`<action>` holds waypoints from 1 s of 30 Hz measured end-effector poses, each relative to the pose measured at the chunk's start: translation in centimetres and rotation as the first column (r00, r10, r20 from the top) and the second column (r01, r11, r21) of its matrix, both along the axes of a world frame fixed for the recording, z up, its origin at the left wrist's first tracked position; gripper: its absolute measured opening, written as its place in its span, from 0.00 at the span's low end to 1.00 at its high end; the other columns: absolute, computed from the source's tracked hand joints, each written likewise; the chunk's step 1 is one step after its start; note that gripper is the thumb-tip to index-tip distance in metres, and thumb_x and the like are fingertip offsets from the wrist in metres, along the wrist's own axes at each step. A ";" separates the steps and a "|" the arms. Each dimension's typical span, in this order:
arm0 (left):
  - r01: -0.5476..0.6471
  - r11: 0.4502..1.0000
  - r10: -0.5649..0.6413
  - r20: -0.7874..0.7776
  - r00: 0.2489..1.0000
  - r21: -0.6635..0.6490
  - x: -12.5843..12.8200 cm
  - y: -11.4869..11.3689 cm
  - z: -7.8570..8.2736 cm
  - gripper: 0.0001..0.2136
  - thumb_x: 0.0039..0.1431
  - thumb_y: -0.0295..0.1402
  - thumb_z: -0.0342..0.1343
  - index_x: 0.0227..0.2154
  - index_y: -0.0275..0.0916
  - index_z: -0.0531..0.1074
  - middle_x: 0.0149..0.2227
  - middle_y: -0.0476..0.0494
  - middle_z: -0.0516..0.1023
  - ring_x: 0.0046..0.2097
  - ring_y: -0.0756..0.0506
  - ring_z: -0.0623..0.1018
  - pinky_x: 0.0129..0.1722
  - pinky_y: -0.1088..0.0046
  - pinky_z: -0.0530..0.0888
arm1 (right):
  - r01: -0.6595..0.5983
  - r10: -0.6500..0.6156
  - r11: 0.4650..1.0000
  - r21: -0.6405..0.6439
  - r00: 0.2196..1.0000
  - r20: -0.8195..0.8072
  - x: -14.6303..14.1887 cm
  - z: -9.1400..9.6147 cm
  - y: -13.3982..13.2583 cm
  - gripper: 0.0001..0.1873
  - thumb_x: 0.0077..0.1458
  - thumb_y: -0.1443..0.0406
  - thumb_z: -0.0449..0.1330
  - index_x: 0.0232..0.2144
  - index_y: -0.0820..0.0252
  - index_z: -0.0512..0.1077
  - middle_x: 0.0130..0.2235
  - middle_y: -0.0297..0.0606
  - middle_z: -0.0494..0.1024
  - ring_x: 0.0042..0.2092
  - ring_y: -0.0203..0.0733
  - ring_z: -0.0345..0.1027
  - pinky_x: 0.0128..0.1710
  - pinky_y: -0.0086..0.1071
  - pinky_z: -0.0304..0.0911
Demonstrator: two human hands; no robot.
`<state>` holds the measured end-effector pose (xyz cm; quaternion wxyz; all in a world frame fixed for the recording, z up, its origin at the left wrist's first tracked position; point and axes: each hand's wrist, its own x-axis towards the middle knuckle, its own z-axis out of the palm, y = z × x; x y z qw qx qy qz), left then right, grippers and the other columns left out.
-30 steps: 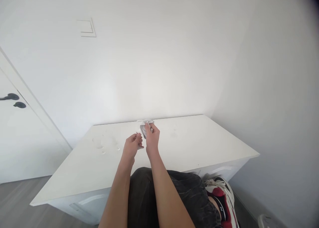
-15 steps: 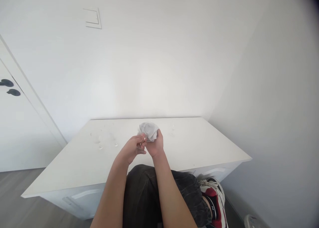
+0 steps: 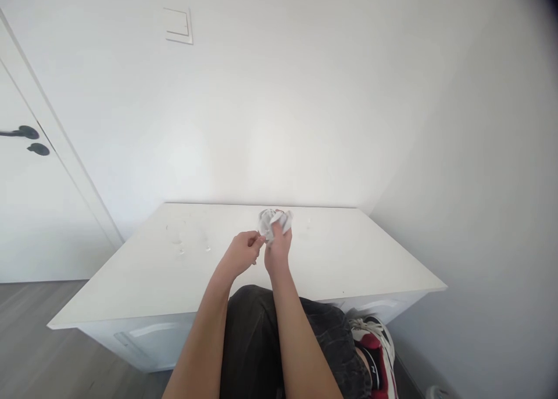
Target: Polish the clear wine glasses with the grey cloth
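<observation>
Over the white cabinet top (image 3: 340, 254), my right hand (image 3: 279, 251) is closed round a crumpled pale grey-white cloth (image 3: 267, 219). Its folds stick out above the fingers, and my thumb presses into them. My left hand (image 3: 244, 251) is beside it on the left, its thumb and fingertips pinched together at the lower left edge of the cloth. Whatever lies in that pinch is too small and pale to make out. Anything wrapped inside the cloth is hidden.
Faint clear spots or small transparent things (image 3: 182, 251) show on the cabinet top's left. A white wall (image 3: 279, 97) with a switch (image 3: 178, 26) rises behind. A door with a dark handle (image 3: 28, 132) is at left. My shoe (image 3: 377, 347) is lower right.
Both hands and the cloth have shifted slightly right and up in view. The cloth is bunched differently, with my right thumb now over it. My left fingers have closed into a tighter pinch.
</observation>
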<state>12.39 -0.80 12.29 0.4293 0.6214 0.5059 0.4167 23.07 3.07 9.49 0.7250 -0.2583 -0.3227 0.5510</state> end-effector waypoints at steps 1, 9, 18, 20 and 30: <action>0.064 0.998 -0.064 0.017 0.998 -0.013 0.0 -0.2 0.1 0.19 0.61 0.48 0.56 0.22 0.40 0.64 0.21 0.52 0.65 0.24 0.50 0.68 0.28 0.70 0.74 | -0.059 0.058 0.998 -0.019 0.997 -0.050 0.3 -0.1 0.1 0.22 0.58 0.47 0.59 0.46 0.54 0.74 0.40 0.40 0.78 0.39 0.45 0.73 0.39 0.39 0.72; 0.128 0.970 -0.024 0.439 0.898 -0.208 1.0 -0.4 0.3 0.20 0.56 0.51 0.62 0.25 0.38 0.69 0.22 0.53 0.63 0.25 0.52 0.64 0.28 0.72 0.74 | -0.352 0.353 0.935 0.031 0.932 -0.086 1.1 -0.4 0.3 0.28 0.60 0.43 0.50 0.40 0.58 0.76 0.36 0.43 0.78 0.37 0.48 0.74 0.35 0.42 0.72; 0.011 1.000 -0.012 -0.050 0.999 -0.012 0.1 -0.2 -0.2 0.18 0.63 0.46 0.54 0.23 0.41 0.63 0.22 0.52 0.67 0.25 0.49 0.70 0.29 0.68 0.74 | 0.159 -0.164 0.986 0.045 0.978 0.132 0.2 0.2 -0.5 0.19 0.56 0.55 0.67 0.47 0.55 0.74 0.37 0.34 0.75 0.34 0.37 0.68 0.33 0.30 0.68; 0.086 0.996 -0.086 -0.023 0.996 -0.014 0.1 -0.2 -0.3 0.19 0.63 0.47 0.55 0.22 0.41 0.64 0.22 0.51 0.67 0.25 0.49 0.70 0.29 0.69 0.74 | 0.039 -0.039 0.999 -0.013 0.999 -0.020 0.7 0.0 0.0 0.20 0.58 0.48 0.63 0.43 0.56 0.74 0.36 0.37 0.77 0.35 0.41 0.72 0.35 0.34 0.71; 0.025 0.983 0.021 0.245 0.969 -0.183 0.0 0.4 -0.8 0.23 0.57 0.55 0.59 0.24 0.39 0.68 0.23 0.51 0.65 0.26 0.51 0.67 0.30 0.67 0.79 | -0.008 0.012 1.000 -0.027 0.993 0.115 -0.3 -0.5 -0.2 0.24 0.53 0.52 0.69 0.49 0.56 0.73 0.32 0.31 0.76 0.30 0.36 0.69 0.29 0.28 0.69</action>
